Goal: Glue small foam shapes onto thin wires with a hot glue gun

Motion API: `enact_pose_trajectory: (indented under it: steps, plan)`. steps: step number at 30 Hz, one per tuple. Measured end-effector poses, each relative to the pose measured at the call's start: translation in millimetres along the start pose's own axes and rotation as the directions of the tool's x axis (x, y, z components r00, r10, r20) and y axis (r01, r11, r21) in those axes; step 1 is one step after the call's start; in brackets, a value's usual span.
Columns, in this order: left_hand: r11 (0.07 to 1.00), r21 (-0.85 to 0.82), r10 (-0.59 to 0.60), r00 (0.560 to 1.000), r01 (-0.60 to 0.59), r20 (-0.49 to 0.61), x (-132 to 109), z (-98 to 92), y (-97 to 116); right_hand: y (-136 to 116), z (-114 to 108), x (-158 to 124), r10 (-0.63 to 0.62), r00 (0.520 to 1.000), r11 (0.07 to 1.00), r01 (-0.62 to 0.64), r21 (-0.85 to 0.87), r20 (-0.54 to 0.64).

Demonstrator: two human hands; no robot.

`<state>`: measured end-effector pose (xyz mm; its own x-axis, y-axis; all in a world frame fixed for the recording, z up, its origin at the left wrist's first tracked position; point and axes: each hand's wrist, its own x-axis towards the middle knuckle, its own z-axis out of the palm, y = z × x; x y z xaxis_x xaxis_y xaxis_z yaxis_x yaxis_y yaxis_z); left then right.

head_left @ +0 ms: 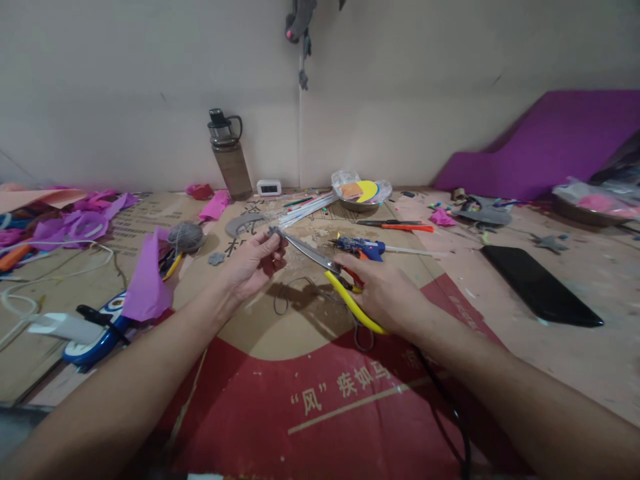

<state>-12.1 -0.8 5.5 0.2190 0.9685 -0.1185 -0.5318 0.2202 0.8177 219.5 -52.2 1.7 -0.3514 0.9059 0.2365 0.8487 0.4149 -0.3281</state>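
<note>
My left hand [256,262] pinches a small grey fuzzy piece [275,231] between thumb and fingers. Yellow-handled scissors [311,252] are gripped in my right hand [383,293], their blades pointing left with the tips right at the grey piece. Below the hands, loose strands of grey yarn [286,288] trail over the cardboard [270,327]. Just beyond my right hand lies a blue and yellow glue gun [367,248] with a glue stick in its back end. A ball of grey yarn [186,237] sits left of my left hand, near a small grey scrap [216,258].
At the back stand a bottle [233,167], a small digital clock [269,187] and a metal bowl [361,203]. Orange-handled scissors [405,226] lie behind the glue gun. To the right is a black tablet-like slab [543,285]; to the left, a power strip [95,337] and purple scraps [147,283].
</note>
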Motion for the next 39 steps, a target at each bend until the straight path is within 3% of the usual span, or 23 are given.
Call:
enact_pose_trajectory:
  steps: [10,16,23,27,30,34,37,39]
  plan:
    - [1.000,-0.017,-0.004,1.000,0.004,0.015,-1.2,0.0,0.0,1.0,3.7,-1.0,-0.015,1.000,1.000,0.015,0.002,-0.024]
    - [1.000,-0.004,-0.002,1.000,0.002,0.012,-2.5,1.4,0.4,7.8,6.8,-0.9,-0.027,0.998,0.987,0.036,0.154,-0.059]
    - [0.956,0.222,0.183,0.981,-0.193,0.064,1.2,-3.3,-0.2,12.2,7.3,5.2,-0.027,0.993,0.968,0.055,0.246,-0.114]
    - [0.923,0.239,0.295,0.953,-0.303,0.067,4.8,-6.0,-2.7,11.6,9.8,5.5,-0.023,0.995,0.962,0.049,0.269,-0.098]
    - [0.835,0.356,0.435,0.900,-0.419,0.039,3.0,-5.5,-1.5,9.4,6.1,3.2,0.002,0.999,0.948,0.009,0.319,-0.035]
    - [0.596,0.618,0.609,0.790,-0.512,0.068,-5.7,-2.5,4.6,5.5,0.0,0.6,0.020,0.999,0.947,-0.028,0.319,0.028]
    - [0.453,0.712,0.677,0.727,-0.536,0.117,-10.2,-0.9,7.0,3.1,-1.3,0.1,0.020,0.999,0.958,-0.033,0.284,0.050]
    - [0.408,0.739,0.688,0.712,-0.536,0.137,-10.7,-0.7,7.0,2.0,-1.4,-0.3,0.021,0.998,0.967,-0.034,0.254,0.052]
